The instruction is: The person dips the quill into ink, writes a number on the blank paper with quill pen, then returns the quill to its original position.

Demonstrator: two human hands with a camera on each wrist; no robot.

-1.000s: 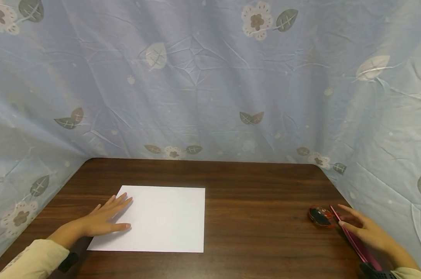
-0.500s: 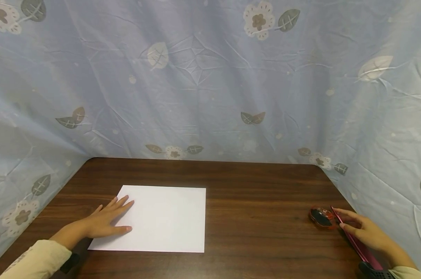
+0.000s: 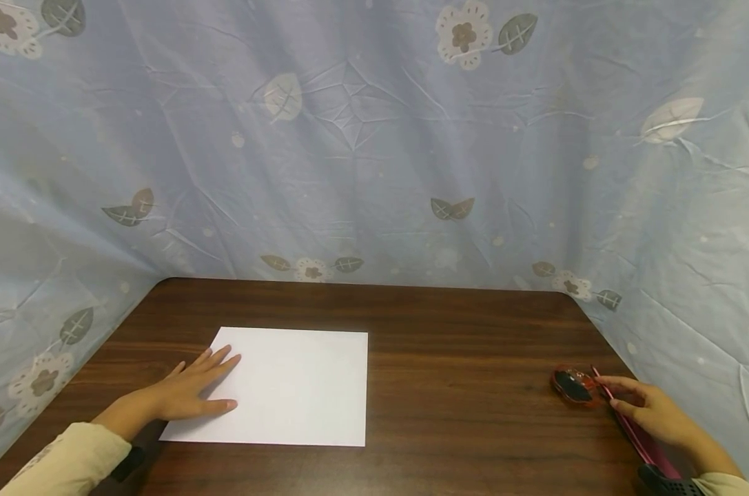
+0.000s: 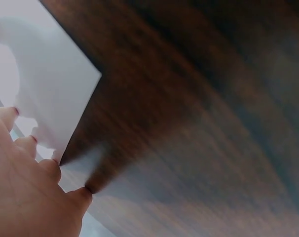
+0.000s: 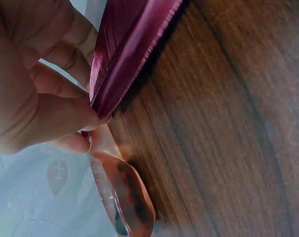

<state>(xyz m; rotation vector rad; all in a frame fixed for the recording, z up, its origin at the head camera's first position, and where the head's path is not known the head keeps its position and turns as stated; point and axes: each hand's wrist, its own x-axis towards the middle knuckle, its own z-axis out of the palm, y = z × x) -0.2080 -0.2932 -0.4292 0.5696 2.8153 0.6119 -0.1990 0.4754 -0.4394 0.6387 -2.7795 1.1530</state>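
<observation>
My left hand [image 3: 185, 394] lies spread over the left edge of a white sheet of paper [image 3: 300, 389], fingers apart. In the left wrist view, the fingertips [image 4: 27, 144] show along that edge of the paper [image 4: 56, 74]. At the right, my right hand [image 3: 653, 413] pinches the far end of a long, shiny magenta bar [image 5: 134, 54] between thumb and fingers. Fine marks run along the bar's edge, like a ruler's. Just beyond the pinched end lies a small translucent orange case [image 5: 139, 197] with a dark oval part in it; in the head view this case [image 3: 572, 386] lies left of the fingertips.
The dark wood-grain table [image 3: 461, 344] has rounded far corners. A pale blue cloth [image 3: 374, 172] with leaves and flowers hangs behind it and along both sides. Dark bands [image 3: 128, 463] sit at the cuffs of both cream sleeves [image 3: 70, 458].
My right fingers have closed from a loose reach to a pinch on the magenta bar's far end. The left hand and the paper keep their places; the head view shifts slightly.
</observation>
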